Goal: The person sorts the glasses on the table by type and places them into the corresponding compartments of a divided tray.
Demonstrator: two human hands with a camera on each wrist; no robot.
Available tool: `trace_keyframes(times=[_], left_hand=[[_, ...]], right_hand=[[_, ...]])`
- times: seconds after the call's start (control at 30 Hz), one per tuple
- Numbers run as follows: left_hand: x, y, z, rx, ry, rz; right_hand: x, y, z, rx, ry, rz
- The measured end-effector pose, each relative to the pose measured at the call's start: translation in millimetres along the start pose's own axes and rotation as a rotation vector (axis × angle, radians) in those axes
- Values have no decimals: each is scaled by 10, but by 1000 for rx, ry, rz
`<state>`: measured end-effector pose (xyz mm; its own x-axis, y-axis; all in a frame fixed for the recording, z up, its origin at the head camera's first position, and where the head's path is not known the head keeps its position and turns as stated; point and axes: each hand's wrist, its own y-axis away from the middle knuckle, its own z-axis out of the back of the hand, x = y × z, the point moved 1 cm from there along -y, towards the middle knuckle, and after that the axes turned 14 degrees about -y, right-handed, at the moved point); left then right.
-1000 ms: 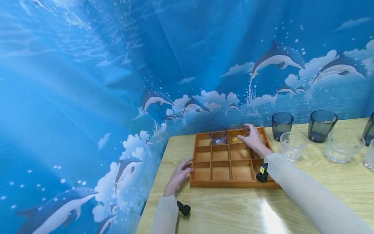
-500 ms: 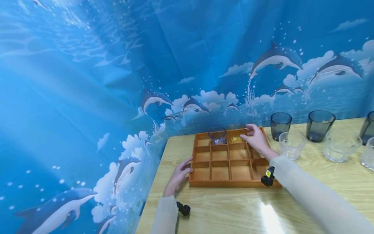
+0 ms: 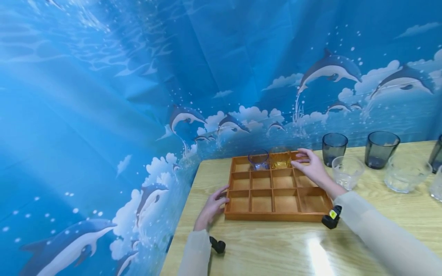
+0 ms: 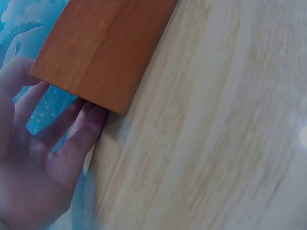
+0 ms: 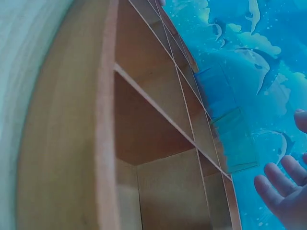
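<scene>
A wooden tray (image 3: 277,217) divided into compartments lies on the table. In its back row stand a blue-tinted glass (image 3: 258,163) and, directly right of it, an amber glass (image 3: 279,162). My left hand (image 3: 210,210) touches the tray's left side; in the left wrist view its extended fingertips (image 4: 98,115) meet the end wall. My right hand (image 3: 312,168) hovers over the tray's back right corner, just right of the amber glass. Its fingers are apart with nothing between them, as the right wrist view also shows.
Right of the tray stand dark grey glasses (image 3: 334,149) along the back and clear glasses (image 3: 346,172) in front of them. More glasses reach the right frame edge. A blue dolphin-print cloth (image 3: 241,69) hangs behind and left of the table (image 3: 269,245).
My right hand has let go of the amber glass and drawn away to the right, leaving the glass in its compartment. My left hand has stayed at the tray's side.
</scene>
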<state>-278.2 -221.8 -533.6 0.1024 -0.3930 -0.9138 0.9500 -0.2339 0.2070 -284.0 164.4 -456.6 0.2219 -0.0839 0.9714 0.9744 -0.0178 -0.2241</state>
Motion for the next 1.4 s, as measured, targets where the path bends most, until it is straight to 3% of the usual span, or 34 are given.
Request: trace_keyframes(times=[0.3,0.5,0.83,1.1,1.4], left_hand=[[3,-5,5,9,-8,-23],[-12,0,17,22,7,-9],[-219,126,16,40,-9,-7],[-30,-7,11,18,-2,-7],[-6,-10,5,1,-6,9]], right_hand=[[68,236,79,85,-1,68],[92,397,145,92,3,80],[37,632,303,76,20,133],[37,835,490,73,30,125],[9,1049,676,42,43,147]])
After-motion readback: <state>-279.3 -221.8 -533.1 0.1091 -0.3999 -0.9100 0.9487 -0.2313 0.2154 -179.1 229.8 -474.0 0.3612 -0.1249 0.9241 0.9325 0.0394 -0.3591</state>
